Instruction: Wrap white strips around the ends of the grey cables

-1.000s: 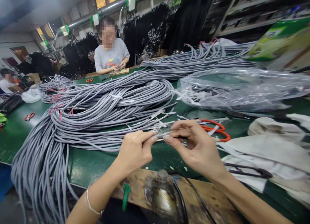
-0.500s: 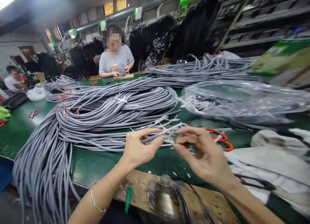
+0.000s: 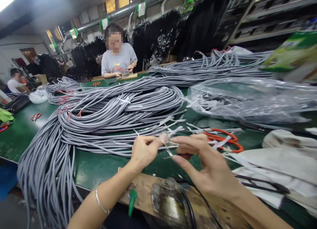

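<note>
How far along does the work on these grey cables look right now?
Done, it seems: many cable ends in the big grey bundle already carry white strips. In hand: the left hand pinches one cable end while the right hand works a white strip at it. Left: I cannot tell how many ends lack strips. The orange scissors lie on the green table.

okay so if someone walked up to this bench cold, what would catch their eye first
First, the huge heap of grey cables sprawling across the green table and spilling over its left edge. Next, the left hand and right hand pinching a cable end up front, orange-handled scissors just beyond.
</note>
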The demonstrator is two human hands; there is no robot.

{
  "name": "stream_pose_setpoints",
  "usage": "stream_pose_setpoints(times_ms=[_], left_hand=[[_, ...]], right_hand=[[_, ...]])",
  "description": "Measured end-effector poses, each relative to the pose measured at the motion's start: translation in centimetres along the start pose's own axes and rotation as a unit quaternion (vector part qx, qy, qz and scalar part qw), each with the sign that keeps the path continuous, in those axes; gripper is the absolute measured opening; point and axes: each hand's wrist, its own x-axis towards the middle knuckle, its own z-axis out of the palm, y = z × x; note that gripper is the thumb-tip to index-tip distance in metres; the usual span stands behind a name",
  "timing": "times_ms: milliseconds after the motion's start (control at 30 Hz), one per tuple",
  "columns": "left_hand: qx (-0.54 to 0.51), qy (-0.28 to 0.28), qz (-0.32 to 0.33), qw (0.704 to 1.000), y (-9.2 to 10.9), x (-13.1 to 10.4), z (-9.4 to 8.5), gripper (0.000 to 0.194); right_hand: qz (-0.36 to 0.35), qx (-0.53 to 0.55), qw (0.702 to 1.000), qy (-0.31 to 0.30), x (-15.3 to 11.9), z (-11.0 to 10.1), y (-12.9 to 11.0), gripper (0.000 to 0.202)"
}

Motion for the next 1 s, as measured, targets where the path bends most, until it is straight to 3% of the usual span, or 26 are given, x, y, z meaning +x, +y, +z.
stream_pose_setpoints(times_ms=[167,233,333,400,500,633,800,900,1000], left_hand=[[-0.191,-0.038,-0.165,0.967,0.4,1.4,-2.3,0.081],[-0.236,-0.019,-0.189,0.953,0.7,1.7,-2.8,0.087],[-0.227,-0.032,-0.154,0.961,1.2,1.4,-2.1,0.085],[-0.205,-0.023,-0.110,0.972,1.3,0.8,-1.2,0.082],[-0.176,-0.019,-0.059,0.983,1.1,0.2,-0.7,0.081],[-0.133,-0.071,-0.011,0.989,0.8,0.0,-1.3,0.073],[-0.063,-0.083,-0.016,0.994,1.6,-0.3,-2.1,0.053],[-0.076,-0.090,-0.003,0.993,2.0,-0.5,-2.5,0.056],[-0.107,-0.079,0.052,0.990,2.3,-0.6,-3.2,0.056]], right_hand=[[-0.096,0.036,0.995,-0.008,0.0,0.1,-1.6,0.027],[-0.064,0.073,0.995,-0.004,-0.2,0.4,-1.7,0.025],[0.116,0.076,0.989,0.053,-0.2,1.6,-1.0,0.024],[0.235,0.086,0.964,0.089,-0.1,2.5,-0.3,0.031],[0.344,0.185,0.915,0.099,0.5,3.4,0.2,0.045],[0.396,0.305,0.857,0.125,1.2,3.1,-0.1,0.054],[0.383,0.344,0.849,0.122,1.5,2.2,-0.5,0.042],[0.422,0.372,0.819,0.112,1.5,2.2,0.3,0.048],[0.470,0.336,0.805,0.135,1.5,1.9,2.2,0.049]])
